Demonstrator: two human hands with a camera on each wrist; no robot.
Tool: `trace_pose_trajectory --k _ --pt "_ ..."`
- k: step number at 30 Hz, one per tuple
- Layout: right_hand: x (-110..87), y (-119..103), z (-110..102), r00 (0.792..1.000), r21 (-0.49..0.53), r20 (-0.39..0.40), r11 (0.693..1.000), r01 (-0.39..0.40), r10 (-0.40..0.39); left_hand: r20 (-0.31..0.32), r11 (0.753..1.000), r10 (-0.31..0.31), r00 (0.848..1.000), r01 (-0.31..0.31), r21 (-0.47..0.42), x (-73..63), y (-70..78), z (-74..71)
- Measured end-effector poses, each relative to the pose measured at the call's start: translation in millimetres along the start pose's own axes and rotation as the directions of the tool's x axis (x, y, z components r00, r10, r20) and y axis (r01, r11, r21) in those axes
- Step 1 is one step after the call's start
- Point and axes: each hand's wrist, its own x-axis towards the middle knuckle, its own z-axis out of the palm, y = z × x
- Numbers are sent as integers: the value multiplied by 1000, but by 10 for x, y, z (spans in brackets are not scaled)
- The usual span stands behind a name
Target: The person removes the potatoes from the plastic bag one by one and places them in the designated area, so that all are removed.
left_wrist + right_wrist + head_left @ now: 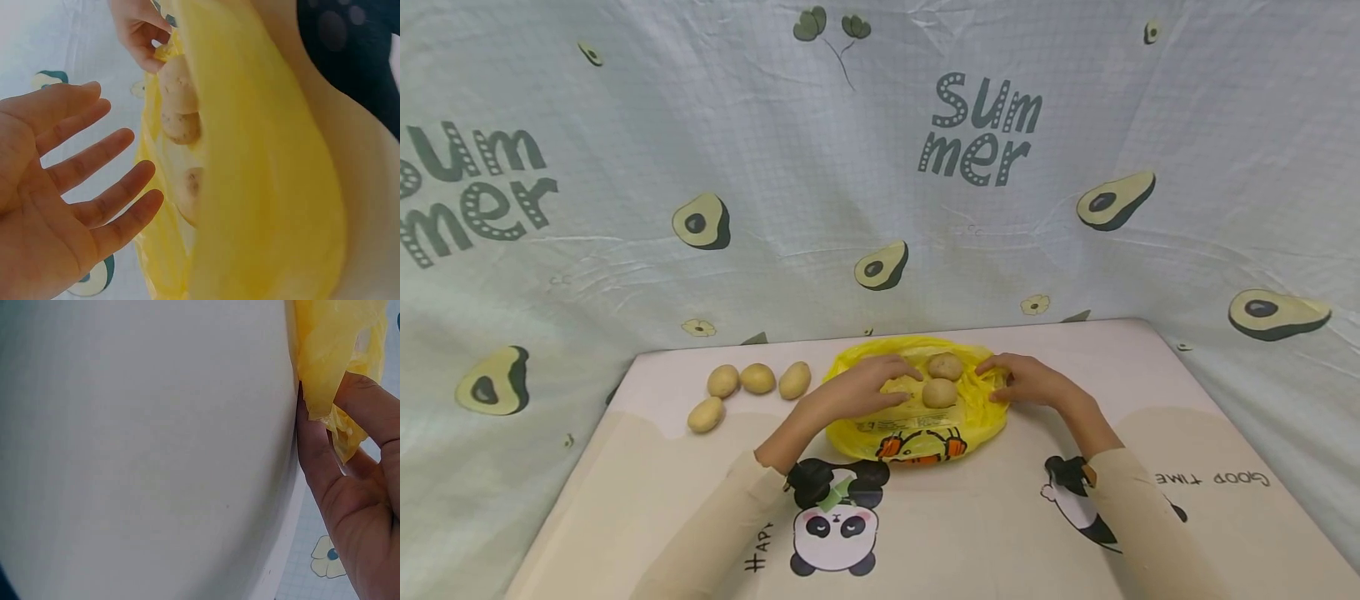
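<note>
A yellow plastic bag (850, 433) lies spread on the table with its mouth facing up. Inside it, potatoes (939, 393) are visible, two in the head view and three in the left wrist view. My left hand (868, 387) hovers over the bag's left part, its fingers (100, 153) extended and spread, holding nothing. At the right side, my right hand (1026, 382) pinches the bag's crumpled rim between thumb and fingers, as the right wrist view shows the yellow plastic (325, 369) caught there. The bag's near wall hides part of the potatoes in the left wrist view.
Several loose potatoes (757, 378) lie on the table left of the bag. The table (985, 533) has a pale cover printed with pandas. Behind its far edge hangs a light cloth (790, 275) with avocado and lettering prints.
</note>
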Motion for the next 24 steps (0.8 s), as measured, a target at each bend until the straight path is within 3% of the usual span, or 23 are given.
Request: trace_pose_trajectory --k 10,24 --pt "23 9 17 1000 9 1 1000 -6 6 26 1000 19 999 -19 0 162 26 -19" --pt "28 20 18 1000 13 -1 1000 -13 13 50 995 58 997 -53 -85 282 11 -75"
